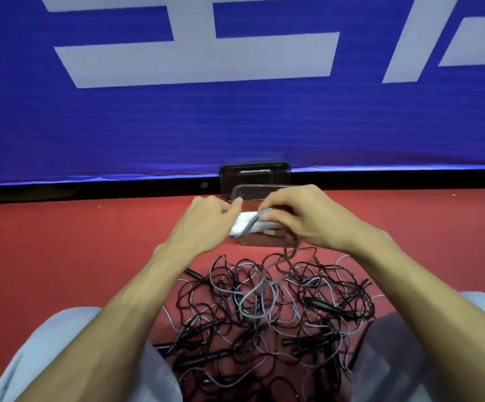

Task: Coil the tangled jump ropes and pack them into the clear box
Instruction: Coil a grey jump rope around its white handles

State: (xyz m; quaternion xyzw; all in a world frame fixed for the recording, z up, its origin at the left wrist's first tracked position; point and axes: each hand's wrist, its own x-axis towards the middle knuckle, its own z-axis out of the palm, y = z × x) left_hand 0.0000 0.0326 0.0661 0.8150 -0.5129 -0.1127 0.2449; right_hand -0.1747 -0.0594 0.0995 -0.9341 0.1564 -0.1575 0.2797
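You are early in this job, as far as the view shows. Your left hand (209, 220) is clamped on the white handles (245, 223) of one grey rope (267, 271), fingers (232, 204) closed over the top of them, thumb side hidden. Your right hand (299, 217) pinches the grey cord where it crosses the handles, fingers together on it, and appears to be laying a turn around them. From there the cord drops slack and runs down into the tangled pile (264, 314) on the red floor (61, 242) between your knees.

So one rope is only partly wound: I judge a turn or two on the handles, with most of its length still threaded through the heap. That heap holds many black and grey cords and several black handles, none coiled.

The clear box (264, 188) sits on the floor just beyond your hands, close to the blue banner (235, 117), with a dark lid or tray (254, 169) leaning behind it. Your hands cover most of the box, so I cannot tell whether anything is packed in it yet; the part that shows looks empty.

Left to do, by my reading: free the rest of this grey cord from the knot, finish the coil, place it in the box, then repeat for every rope in the pile
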